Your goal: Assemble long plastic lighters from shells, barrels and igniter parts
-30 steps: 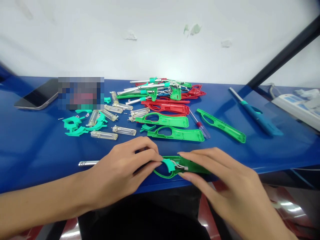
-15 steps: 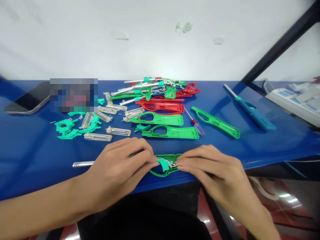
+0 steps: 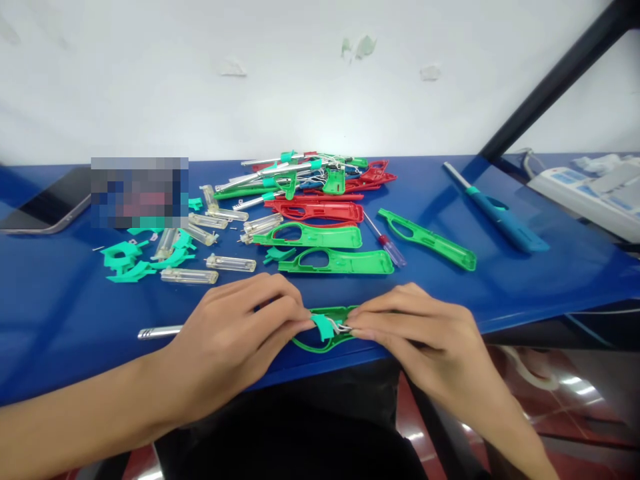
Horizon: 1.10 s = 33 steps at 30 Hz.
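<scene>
Two hands, apart, both pinched shut over the green shell [image 3: 334,311] at the table's [image 3: 75,347] near edge. Left hand [image 3: 240,347] grips the teal piece [image 3: 324,327] in the shell; right hand [image 3: 425,333] has the white wires [image 3: 339,327], contact partly hidden. Metal tube [image 3: 157,332] pokes out left of the shell. Behind the shell: clear tanks [image 3: 190,276] to its left, two green halves [image 3: 360,262], screwdriver [image 3: 393,252]. Beyond those, red half [image 3: 340,211], then mixed pile [image 3: 300,175]. Blue lighter [image 3: 513,223] well right of the shell.

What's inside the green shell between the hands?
Within the green shell: a teal piece and pale wires. The left hand partly covers its left end, the right hand most of its right; contents beneath can't be seen.
</scene>
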{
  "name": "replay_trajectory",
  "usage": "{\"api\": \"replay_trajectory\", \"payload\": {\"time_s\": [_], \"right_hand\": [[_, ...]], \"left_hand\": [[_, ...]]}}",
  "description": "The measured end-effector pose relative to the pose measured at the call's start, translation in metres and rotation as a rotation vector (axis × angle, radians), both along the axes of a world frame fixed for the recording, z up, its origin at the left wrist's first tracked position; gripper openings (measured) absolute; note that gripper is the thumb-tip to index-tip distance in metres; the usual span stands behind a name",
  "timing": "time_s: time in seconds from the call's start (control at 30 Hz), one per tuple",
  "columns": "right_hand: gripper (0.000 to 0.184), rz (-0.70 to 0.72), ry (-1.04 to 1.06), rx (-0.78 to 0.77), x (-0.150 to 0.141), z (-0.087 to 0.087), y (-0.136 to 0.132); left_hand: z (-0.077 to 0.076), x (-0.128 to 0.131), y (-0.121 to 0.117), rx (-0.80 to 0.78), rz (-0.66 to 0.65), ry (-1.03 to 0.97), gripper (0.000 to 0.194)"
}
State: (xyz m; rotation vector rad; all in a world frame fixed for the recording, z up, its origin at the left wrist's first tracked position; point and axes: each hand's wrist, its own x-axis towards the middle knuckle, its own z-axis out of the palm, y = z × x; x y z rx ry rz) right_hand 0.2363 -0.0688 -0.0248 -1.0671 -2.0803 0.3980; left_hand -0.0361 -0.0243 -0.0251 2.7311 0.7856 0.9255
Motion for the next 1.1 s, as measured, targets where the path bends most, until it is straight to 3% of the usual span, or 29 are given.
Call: {"api": "replay_trajectory", "payload": {"time_s": [0.27,0.5,0.6,0.7,1.1], "right_hand": [[0.021,-0.004,-0.015,-0.023,0.000,0.000,0.001],[0.008,-0.070,-0.047,-0.060,-0.008,0.003,-0.005],[0.025,-0.078,-0.137,0.004,-0.017,0.000,-0.008],[0.025,-0.082,-0.197,0.051,-0.024,-0.003,-0.008],[0.010,-0.132,0.000,-0.101,-0.024,0.002,-0.007]], "left_hand": [[0.001,0.002,0.002,0.005,-0.016,-0.020,0.010],[0.001,-0.003,0.001,-0.013,-0.043,-0.002,0.013],[0.002,-0.004,0.000,-0.003,-0.034,0.007,0.016],[0.003,-0.004,-0.001,0.011,-0.031,0.019,0.017],[0.000,-0.007,-0.004,0.012,-0.039,0.018,0.018]]}}
